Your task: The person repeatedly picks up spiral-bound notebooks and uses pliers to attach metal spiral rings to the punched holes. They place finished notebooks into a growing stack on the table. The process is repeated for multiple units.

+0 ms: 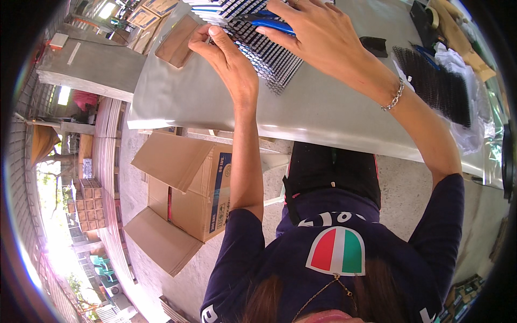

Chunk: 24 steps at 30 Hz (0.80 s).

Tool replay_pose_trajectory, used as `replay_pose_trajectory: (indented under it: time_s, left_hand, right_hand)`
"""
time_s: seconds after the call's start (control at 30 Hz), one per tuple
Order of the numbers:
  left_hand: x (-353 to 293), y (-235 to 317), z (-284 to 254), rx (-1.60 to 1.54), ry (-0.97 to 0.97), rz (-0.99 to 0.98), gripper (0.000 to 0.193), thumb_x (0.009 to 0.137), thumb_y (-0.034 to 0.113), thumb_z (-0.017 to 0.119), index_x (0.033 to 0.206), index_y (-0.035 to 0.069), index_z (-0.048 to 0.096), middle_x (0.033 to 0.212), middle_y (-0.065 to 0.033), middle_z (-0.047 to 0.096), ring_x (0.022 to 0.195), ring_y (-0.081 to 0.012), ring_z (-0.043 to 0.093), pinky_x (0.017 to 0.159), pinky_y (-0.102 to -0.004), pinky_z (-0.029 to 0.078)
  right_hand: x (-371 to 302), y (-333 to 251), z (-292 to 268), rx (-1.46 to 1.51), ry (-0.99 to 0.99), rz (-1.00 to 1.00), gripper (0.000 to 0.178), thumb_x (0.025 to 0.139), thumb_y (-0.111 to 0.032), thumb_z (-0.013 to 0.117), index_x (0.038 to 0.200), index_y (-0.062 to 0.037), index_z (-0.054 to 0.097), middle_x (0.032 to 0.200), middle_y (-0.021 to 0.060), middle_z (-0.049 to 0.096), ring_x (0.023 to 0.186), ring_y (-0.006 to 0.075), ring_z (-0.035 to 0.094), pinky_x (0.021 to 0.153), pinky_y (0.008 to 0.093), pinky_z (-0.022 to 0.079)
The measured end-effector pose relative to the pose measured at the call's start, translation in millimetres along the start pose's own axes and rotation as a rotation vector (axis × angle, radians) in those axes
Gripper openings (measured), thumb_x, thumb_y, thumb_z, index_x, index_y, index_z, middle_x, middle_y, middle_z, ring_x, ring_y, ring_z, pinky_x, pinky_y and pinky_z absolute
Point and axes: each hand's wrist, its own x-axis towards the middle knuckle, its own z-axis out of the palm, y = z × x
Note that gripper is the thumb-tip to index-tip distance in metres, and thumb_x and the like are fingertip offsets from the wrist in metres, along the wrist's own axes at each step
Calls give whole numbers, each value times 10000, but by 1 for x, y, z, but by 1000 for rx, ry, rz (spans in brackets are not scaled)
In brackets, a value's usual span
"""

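My right hand [318, 32] grips blue-handled pliers [274, 25], with their dark jaws pointing left over a stack of mesh strips [264, 59]. The stack shows many close rows of black with white or silvery edges, and its far end runs out of the picture's top. At the stack's left side is my left hand [229, 56], its fingers curled and thumb and forefinger brought together. What they pinch, if anything, is too small to make out. A brown wooden block [177, 43] lies on the table just left of that hand.
The grey table [323, 107] spans the top. At its right lie a black mesh sheet [433, 81], a clear plastic bag [482, 107], another blue-handled tool [426, 55] and a small black piece [374, 46]. An open cardboard box [186, 188] stands below the table's front edge.
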Motion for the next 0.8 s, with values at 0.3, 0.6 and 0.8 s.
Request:
replay_pose_trajectory:
  time_s: [0.3,0.6,0.8]
  left_hand:
    - [-6,-15,-4,75,-8,68,347,1084,400,400,1097,53,403,939,-41,459,784,-107,436,711,-280,405]
    - [-8,-10,-2,77,-49,-2,351,1088,316,406,1133,-32,415,1099,-145,428,972,-225,437,912,-367,386]
    - [-9,-8,2,-68,-17,-20,421,1085,381,392,1210,-21,401,1159,-138,412,1058,-227,425,977,-373,361]
  right_hand:
    - [-1,4,9,-78,109,-128,430,950,-403,619,1184,-42,608,1154,232,557,1036,368,556,869,514,463]
    - [20,-8,-9,49,-407,149,376,957,-396,619,1084,-42,633,890,147,675,820,301,685,764,416,548]
    - [-9,4,5,-31,45,-5,452,956,-426,615,1166,-27,621,1081,213,637,943,365,651,828,485,521]
